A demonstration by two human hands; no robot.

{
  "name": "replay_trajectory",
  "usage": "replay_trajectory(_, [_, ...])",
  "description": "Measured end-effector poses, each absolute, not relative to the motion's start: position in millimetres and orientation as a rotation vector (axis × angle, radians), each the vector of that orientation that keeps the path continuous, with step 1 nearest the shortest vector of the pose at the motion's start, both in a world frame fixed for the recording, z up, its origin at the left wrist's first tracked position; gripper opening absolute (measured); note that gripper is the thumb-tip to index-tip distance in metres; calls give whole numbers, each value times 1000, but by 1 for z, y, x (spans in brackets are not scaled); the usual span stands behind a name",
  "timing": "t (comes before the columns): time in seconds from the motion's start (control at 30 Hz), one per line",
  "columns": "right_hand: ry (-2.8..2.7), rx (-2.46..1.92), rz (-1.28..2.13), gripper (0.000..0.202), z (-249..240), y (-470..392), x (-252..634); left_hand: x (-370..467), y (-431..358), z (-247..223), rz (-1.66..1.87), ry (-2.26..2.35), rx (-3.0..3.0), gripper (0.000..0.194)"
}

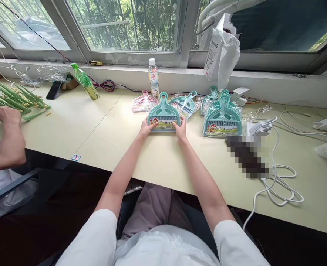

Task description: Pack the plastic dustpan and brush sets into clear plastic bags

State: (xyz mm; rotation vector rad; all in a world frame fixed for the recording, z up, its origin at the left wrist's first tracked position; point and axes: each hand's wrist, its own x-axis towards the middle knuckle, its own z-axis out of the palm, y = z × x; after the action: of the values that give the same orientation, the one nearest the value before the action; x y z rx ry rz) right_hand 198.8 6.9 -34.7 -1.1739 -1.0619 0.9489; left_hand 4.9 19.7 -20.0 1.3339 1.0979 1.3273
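Observation:
Between my two hands is a teal dustpan and brush set (pixel 164 111) with a printed label, its looped handle pointing away from me. My left hand (pixel 147 128) grips its lower left corner, thumb over the front. On the opposite corner my right hand (pixel 181 129) holds on in the same way. Right behind it lie a second teal set (pixel 189 103) in clear wrap and a pink set (pixel 144 101). To the right, wrapped teal sets (pixel 222 120) are grouped together, with another teal set (pixel 210 98) behind them.
A clear bottle (pixel 153 77) stands by the sill; a green bottle (pixel 86 81) leans at left. White cables (pixel 285 188), a power strip (pixel 259 127) and a blurred dark object (pixel 246 157) lie right. Far left, another person's hand (pixel 6 113) is beside green stalks (pixel 16 98).

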Motion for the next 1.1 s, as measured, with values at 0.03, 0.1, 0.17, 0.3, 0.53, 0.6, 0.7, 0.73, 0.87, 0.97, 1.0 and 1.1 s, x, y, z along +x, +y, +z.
replay_trajectory(0.03, [-1066, -1197, 936, 43, -35, 7, 199, 5, 21, -21, 1327, 1095, 1319, 66])
replay_trajectory(0.1, [-1077, -1234, 918, 41, -36, 8, 199, 4, 22, -23, 1351, 1095, 1287, 64])
replay_trajectory(0.17, [-1077, -1230, 918, 41, -37, 8, 199, 4, 22, -24, 1367, 1087, 1263, 62])
replay_trajectory(0.3, [-1002, -1157, 959, 37, -38, 9, 197, 6, 21, -23, 1371, 1078, 1193, 57])
replay_trajectory(0.53, [-866, -1095, 990, 33, -35, 7, 194, -2, 19, -12, 1248, 974, 1139, 52])
replay_trajectory(0.6, [-846, -1094, 1004, 34, -32, 6, 193, -5, 20, -11, 1181, 938, 1133, 55])
replay_trajectory(0.7, [-889, -1137, 982, 34, -29, 3, 191, -8, 23, -16, 1211, 933, 1164, 58])
replay_trajectory(0.73, [-934, -1181, 953, 34, -28, 2, 191, -8, 25, -18, 1242, 951, 1183, 58])
replay_trajectory(0.87, [-1209, -1472, 680, 34, -23, -5, 189, -10, 30, -29, 1338, 1112, 1294, 53])
replay_trajectory(0.97, [-1313, -1536, 556, 34, -23, -7, 190, -13, 30, -28, 1354, 1311, 1440, 43])
replay_trajectory(1.0, [-1311, -1527, 572, 34, -23, -6, 190, -14, 29, -26, 1339, 1397, 1495, 40])
replay_trajectory(1.1, [-1247, -1516, 649, 35, -24, -4, 193, -14, 23, -17, 1199, 1755, 1638, 39])
